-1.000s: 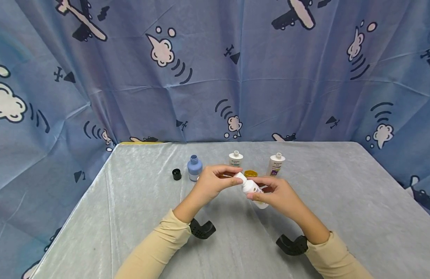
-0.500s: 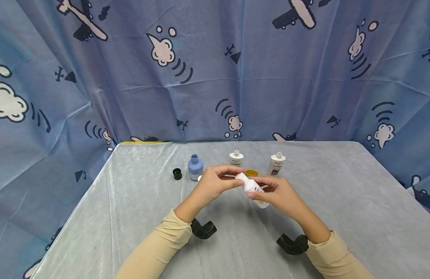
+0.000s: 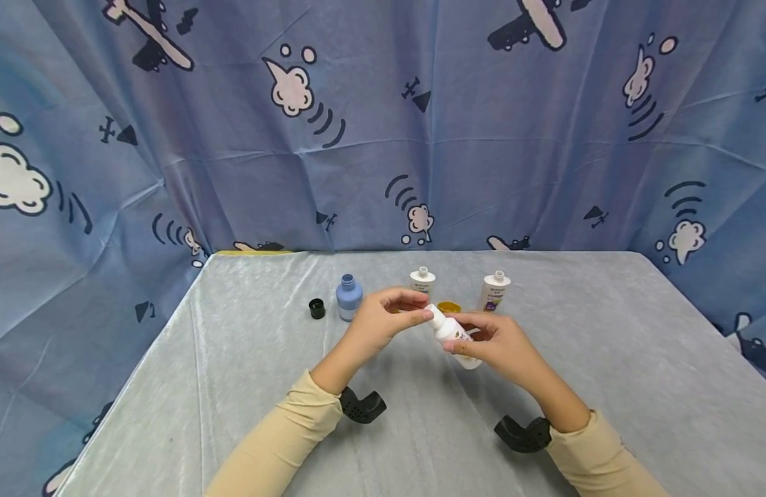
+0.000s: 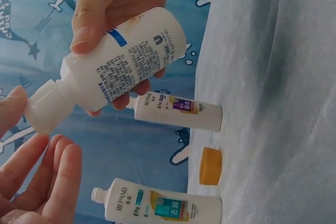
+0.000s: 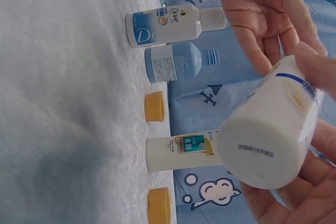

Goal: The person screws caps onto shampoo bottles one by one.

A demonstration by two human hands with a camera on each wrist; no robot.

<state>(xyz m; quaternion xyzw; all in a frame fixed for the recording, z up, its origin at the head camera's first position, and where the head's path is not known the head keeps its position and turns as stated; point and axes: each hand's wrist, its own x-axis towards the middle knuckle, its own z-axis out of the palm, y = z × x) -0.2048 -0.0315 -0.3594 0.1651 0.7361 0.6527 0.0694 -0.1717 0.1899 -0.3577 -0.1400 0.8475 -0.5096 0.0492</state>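
the table (image 3: 606, 345) leaves room at right; the blue bottle (image 3: 348, 299) blocks centre-left.

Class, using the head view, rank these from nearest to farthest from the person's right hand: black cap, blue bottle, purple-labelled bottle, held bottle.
1. Held bottle: gripped in the right hand.
2. Purple-labelled bottle: standing just beyond that hand.
3. Blue bottle: standing well to the left.
4. Black cap: farther left still.

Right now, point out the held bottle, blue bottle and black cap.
Held bottle (image 4: 125, 60): left wrist view, printed label.
Blue bottle (image 3: 348, 297): head view, body.
Black cap (image 3: 317, 310): head view, side wall.
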